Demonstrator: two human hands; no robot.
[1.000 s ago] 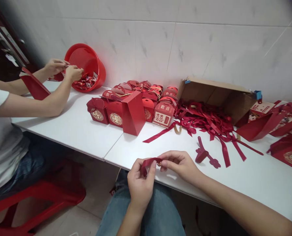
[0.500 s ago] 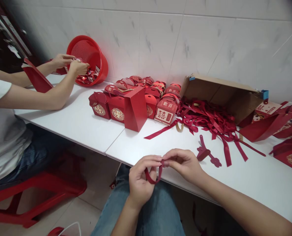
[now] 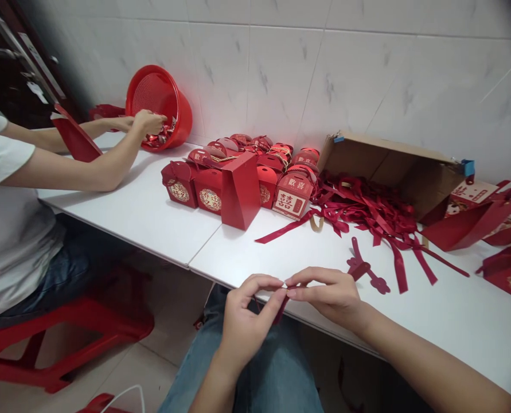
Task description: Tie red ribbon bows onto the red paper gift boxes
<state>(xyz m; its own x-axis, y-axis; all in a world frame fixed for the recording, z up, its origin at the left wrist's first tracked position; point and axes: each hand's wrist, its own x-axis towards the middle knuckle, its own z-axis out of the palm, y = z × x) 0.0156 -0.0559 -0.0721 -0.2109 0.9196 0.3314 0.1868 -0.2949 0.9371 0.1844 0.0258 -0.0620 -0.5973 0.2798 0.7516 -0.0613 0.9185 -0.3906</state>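
Note:
My left hand (image 3: 249,318) and my right hand (image 3: 330,292) meet over my lap at the table's front edge. Between their fingertips both pinch a dark red ribbon (image 3: 280,311), which hangs below the fingers and is partly hidden by them. Close beyond my right hand lies a dark red flower-ended cutout piece (image 3: 378,283) on the white table (image 3: 229,264). Farther back, a heap of red ribbons (image 3: 367,206) spills from a cardboard box (image 3: 393,163) tipped on its side.
Several red gift boxes (image 3: 207,192) stand in rows mid-table, with a plain red folded box (image 3: 241,195) in front. More red boxes (image 3: 508,269) are at the right. At left, a co-worker's hands (image 3: 145,123) reach into a tilted red basket (image 3: 184,117). A red stool (image 3: 87,338) stands below.
My fingertips have drawn together on the ribbon, and its open loop is now mostly out of sight. The co-worker's hands have moved deeper into the basket. The view has shifted slightly.

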